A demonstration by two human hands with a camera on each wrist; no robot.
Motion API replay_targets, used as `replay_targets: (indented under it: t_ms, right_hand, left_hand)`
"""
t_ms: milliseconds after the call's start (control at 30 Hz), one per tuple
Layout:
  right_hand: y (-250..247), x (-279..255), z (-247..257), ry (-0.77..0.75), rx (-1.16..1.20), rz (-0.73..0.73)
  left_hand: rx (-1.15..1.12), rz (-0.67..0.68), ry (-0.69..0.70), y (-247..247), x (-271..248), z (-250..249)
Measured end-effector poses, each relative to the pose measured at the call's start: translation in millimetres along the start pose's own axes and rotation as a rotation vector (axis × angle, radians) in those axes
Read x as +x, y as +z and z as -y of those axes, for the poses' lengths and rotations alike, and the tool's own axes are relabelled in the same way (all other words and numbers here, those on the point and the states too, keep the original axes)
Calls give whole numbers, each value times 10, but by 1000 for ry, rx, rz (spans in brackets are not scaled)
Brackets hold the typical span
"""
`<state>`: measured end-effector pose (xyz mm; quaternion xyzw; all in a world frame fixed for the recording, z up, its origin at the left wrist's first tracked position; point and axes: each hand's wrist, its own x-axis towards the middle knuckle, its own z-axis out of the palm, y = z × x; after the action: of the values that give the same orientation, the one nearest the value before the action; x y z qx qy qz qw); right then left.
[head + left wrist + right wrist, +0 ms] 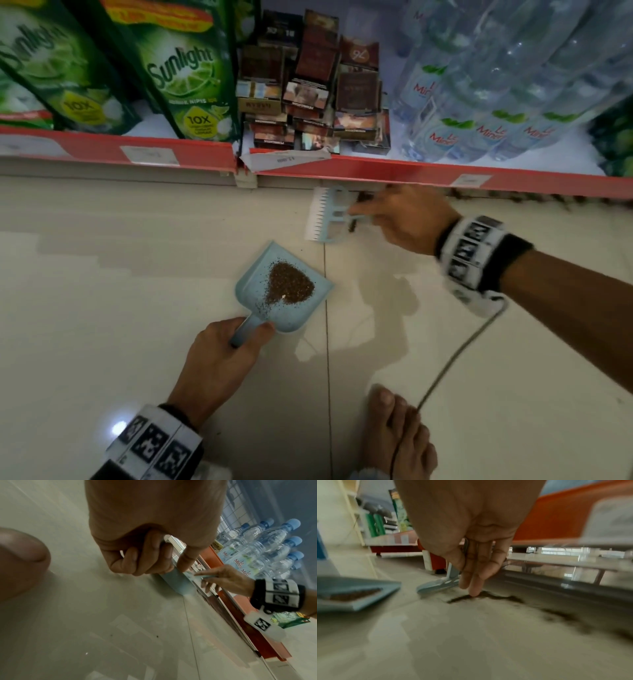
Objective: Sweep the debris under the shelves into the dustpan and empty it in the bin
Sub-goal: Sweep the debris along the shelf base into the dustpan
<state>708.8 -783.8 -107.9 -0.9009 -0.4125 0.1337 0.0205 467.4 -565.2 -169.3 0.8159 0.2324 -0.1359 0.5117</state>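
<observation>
Fingers of my left hand curled round the dustpan handle, brown debris heaped just beyond them, my right hand pinching the brush, shelf-edge debris line under its fingertips.

Dustpan handle: mostly hidden inside left hand. Brush: motion-blurred. Shelf labels: print illegible.

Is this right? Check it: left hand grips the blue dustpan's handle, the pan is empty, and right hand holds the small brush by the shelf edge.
Not quite: the dustpan is not empty. The head view shows a brown debris pile in it. The rest stands: the left hand grips its handle and the right hand holds the small brush by the red shelf edge.
</observation>
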Motion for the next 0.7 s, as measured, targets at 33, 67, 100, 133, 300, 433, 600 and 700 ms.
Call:
replay_targets:
  t_ms: [33, 67, 100, 133, 300, 433, 600, 700]
  right_hand:
    - [-44, -113, -90, 22, -20, -37]
    - [-88, -218, -178, 49, -30, -76]
    - [-127, -301, -254, 74, -27, -107]
    - [-163, -339, -296, 89, -14, -124]
    - [-167, -40, 33, -27, 149, -169]
    - [27, 387, 383, -66, 209, -114]
    - [96, 371, 403, -30, 169, 22]
    - [-23, 26, 157, 44, 55, -1]
  left_hand:
    - [0, -13, -6, -8, -5, 24]
    - [0, -23, -15, -14, -10, 43]
    - [-2, -28, -24, -19, -13, 55]
    - [-7, -32, -31, -23, -13, 65]
    - [-3, -12, -22, -18, -19, 57]
    - [13, 2, 2, -39, -60, 41]
    - [-35, -25, -55, -102, -133, 83]
    - [-56, -30, -79, -139, -161, 119]
